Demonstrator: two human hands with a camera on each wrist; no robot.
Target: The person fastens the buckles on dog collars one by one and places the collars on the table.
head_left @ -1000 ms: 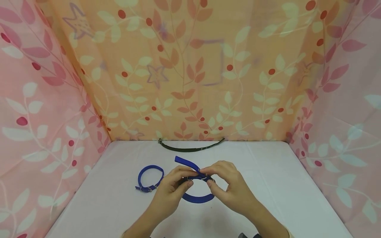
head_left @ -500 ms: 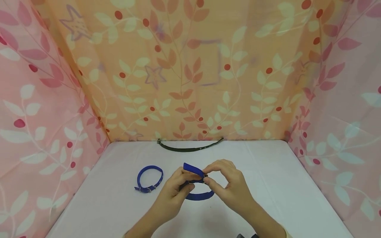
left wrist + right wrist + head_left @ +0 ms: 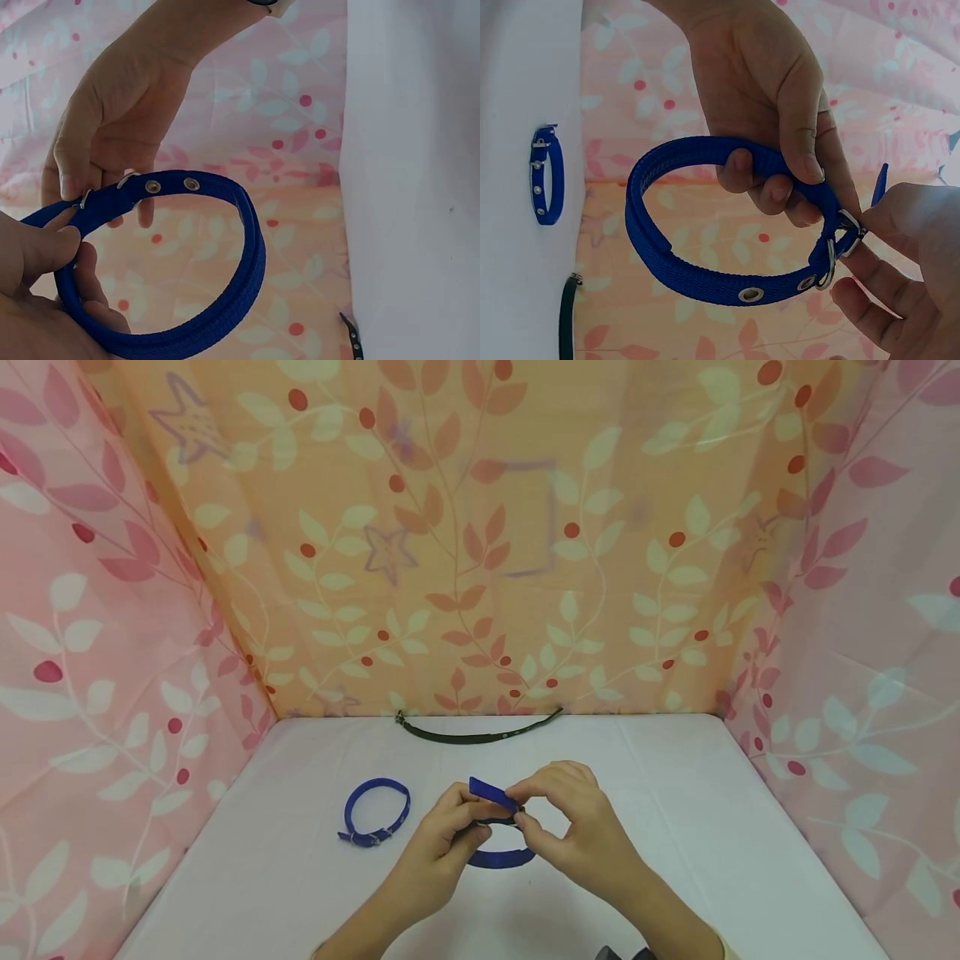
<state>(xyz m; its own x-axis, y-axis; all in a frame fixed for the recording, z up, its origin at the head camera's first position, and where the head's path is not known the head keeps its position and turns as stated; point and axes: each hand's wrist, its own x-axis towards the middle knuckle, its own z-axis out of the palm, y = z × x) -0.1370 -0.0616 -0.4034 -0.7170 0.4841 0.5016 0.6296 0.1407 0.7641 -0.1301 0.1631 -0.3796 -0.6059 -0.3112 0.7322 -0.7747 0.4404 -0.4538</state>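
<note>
Both hands hold a blue pet collar [image 3: 697,281], looped round, with metal eyelets, a D-ring [image 3: 827,266] and a buckle [image 3: 849,232]. My left hand [image 3: 444,839] grips the band beside the buckle, its fingers curled round it in the right wrist view. My right hand [image 3: 588,827] pinches at the buckle with thumb and index finger. The strap's free end [image 3: 489,791] sticks up to the left between the hands. In the head view the fingers hide most of the buckle.
A second blue collar [image 3: 350,806], buckled into a ring, lies on the white table [image 3: 300,902] to the left. Near the back edge lies a dark green collar [image 3: 465,738], stretched out in a curve. Patterned curtains [image 3: 480,568] enclose the back and sides.
My left hand has moved slightly right, closer to the right hand. The strap's free end has shifted right and down and shows shorter. My right fingers stay at the buckle.
</note>
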